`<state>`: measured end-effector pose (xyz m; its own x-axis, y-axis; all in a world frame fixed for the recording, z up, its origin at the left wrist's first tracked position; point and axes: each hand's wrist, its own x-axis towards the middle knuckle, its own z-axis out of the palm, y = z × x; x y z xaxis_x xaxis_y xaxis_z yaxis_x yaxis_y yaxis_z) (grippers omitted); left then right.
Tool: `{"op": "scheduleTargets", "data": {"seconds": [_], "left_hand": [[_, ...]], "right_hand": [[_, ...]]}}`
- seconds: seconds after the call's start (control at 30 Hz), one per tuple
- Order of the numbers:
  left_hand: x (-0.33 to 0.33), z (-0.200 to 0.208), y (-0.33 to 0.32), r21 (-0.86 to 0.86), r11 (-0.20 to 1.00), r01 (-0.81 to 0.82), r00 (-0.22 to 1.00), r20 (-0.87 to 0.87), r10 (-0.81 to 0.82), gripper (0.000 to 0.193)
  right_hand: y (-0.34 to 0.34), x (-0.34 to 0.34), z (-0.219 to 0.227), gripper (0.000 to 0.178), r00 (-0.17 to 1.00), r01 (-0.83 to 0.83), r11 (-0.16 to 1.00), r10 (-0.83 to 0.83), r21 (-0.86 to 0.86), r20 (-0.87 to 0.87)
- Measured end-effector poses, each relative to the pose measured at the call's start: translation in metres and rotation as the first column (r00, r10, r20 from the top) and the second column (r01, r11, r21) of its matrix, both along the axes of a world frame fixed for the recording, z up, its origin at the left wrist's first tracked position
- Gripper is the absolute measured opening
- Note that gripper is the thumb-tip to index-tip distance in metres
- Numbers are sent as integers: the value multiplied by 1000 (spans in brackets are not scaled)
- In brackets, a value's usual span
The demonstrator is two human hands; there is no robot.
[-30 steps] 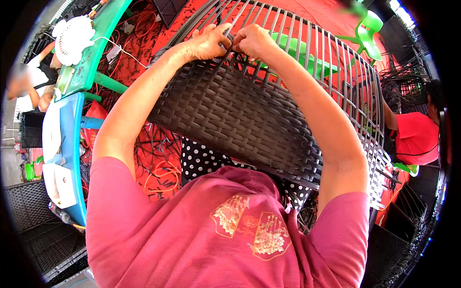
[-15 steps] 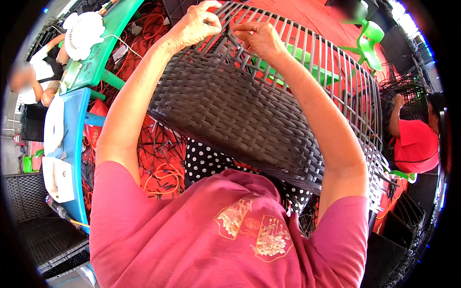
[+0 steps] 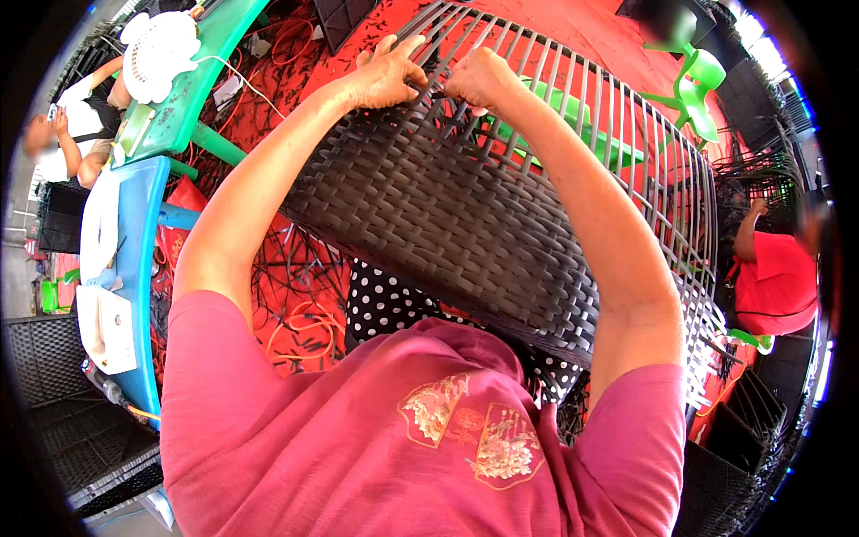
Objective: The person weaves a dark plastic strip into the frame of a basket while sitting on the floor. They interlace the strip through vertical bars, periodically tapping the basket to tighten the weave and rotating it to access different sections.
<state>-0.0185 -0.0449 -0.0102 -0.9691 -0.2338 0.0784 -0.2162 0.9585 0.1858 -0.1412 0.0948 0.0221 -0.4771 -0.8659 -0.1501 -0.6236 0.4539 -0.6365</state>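
Note:
A half-woven piece of dark wicker furniture [image 3: 447, 206] lies across in front of me, its near part covered in flat brown-black weave. Bare grey rods [image 3: 586, 98] stick out from the weave toward the far side. At the far left corner of the weave, my left hand [image 3: 386, 79] rests over the rods with its fingers stretched apart. Just to its right, my right hand [image 3: 488, 79] is closed, fingers curled down by the rods at the weave's edge. What those fingers grip is hidden. Dark strands show between the two hands.
A green table [image 3: 183, 107] and a blue table [image 3: 148, 268] stand at the left, with a white fan [image 3: 161, 55] on the green one. A green chair [image 3: 698, 85] is far right. Two people sit at the sides. Strip scraps and an orange cord [image 3: 309, 331] litter the red floor.
My left hand has come down and right onto the rods, its pinch loosened into spread fingers. My right hand has gone from a pinch to a tighter curl, slightly to the right.

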Motion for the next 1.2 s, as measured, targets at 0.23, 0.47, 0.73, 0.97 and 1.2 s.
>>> {"op": "scheduleTargets", "data": {"seconds": [0.23,0.47,0.73,0.97,1.2], "left_hand": [[2,12,-19,302,947,111,978,-205,-49,12],[13,57,-18,298,939,168,907,-421,-29,17],[31,0,-29,-23,993,-112,991,-77,110,22],[20,-6,-49,325,944,-60,995,94,31,21],[40,31,-56,472,876,100,936,-343,78,12]], "right_hand": [[-12,-1,-15,14,984,37,983,-4,-180,177],[-14,18,-7,14,826,209,853,107,-478,554],[-60,8,-11,4,802,-271,919,380,286,-460],[-74,7,-19,8,993,-111,975,98,194,72],[-46,17,-6,22,993,37,891,20,-453,119]]}}
